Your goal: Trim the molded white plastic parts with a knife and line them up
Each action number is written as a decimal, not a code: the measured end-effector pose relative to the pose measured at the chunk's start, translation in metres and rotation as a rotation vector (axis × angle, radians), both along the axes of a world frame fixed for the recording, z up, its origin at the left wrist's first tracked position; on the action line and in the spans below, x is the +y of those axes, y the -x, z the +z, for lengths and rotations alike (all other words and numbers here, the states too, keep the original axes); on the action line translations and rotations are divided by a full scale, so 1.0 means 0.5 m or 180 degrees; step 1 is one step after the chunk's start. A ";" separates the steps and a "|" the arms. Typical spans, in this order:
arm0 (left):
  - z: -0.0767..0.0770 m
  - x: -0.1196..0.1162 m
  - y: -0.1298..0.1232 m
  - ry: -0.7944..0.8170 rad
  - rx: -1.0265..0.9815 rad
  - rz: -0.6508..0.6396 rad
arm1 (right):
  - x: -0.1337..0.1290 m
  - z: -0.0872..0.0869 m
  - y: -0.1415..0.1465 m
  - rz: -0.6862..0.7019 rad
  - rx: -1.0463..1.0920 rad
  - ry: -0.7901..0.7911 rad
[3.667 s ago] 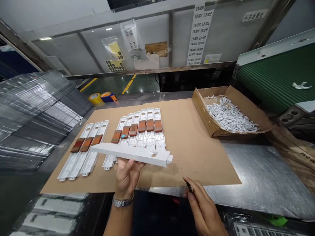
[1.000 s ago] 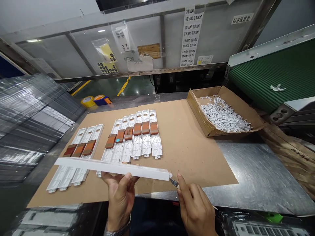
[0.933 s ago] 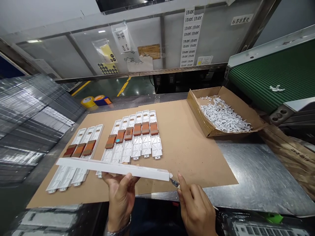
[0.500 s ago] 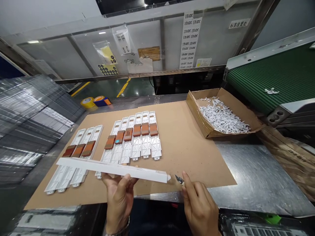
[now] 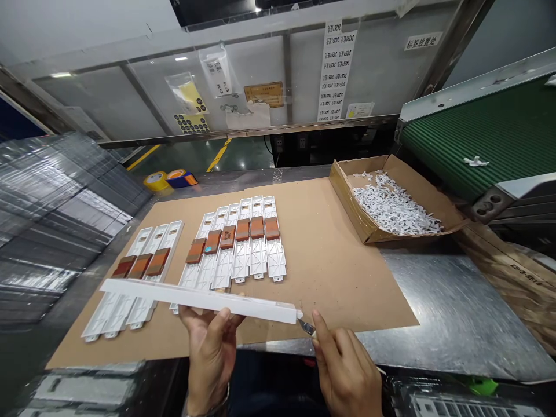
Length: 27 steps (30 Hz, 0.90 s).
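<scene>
A long white plastic part (image 5: 200,298) lies across my left hand (image 5: 211,341), whose thumb and fingers grip it near the middle. In my right hand (image 5: 350,365) is a small knife (image 5: 306,328), with the index finger stretched along it. The blade tip is at the right end of the white part. Beyond my hands, several white plastic strips (image 5: 240,260) lie side by side on brown cardboard (image 5: 321,260), with reddish-brown blocks (image 5: 228,236) across them. A second group of three strips (image 5: 143,307) lies to the left, partly hidden behind the held part.
An open cardboard box (image 5: 360,217) of white scraps stands at the back right, beside a green conveyor (image 5: 482,139). Tape rolls (image 5: 157,181) sit at the back left. Stacked trays (image 5: 56,214) rise at the left. Metal tabletop (image 5: 443,295) shows at the right.
My right hand has moved left with the knife, bringing the blade to the end of the white part. My left hand has barely moved. The scrap on the conveyor has shifted slightly left.
</scene>
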State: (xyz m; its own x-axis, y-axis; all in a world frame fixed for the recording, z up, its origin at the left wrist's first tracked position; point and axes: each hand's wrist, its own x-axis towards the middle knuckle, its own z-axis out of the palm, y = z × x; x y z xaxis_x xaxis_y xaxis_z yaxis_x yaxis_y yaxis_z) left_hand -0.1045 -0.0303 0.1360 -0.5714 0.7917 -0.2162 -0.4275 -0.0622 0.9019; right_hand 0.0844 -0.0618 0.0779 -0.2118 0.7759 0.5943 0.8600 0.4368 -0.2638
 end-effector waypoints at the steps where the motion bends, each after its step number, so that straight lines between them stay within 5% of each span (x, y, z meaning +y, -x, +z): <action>1: 0.000 -0.001 0.001 0.0006 -0.0005 -0.0003 | 0.001 0.000 -0.001 -0.0016 0.0002 -0.0006; 27: 0.004 -0.003 -0.001 0.0101 -0.0032 -0.0015 | -0.003 0.003 -0.009 0.0005 0.0069 0.0045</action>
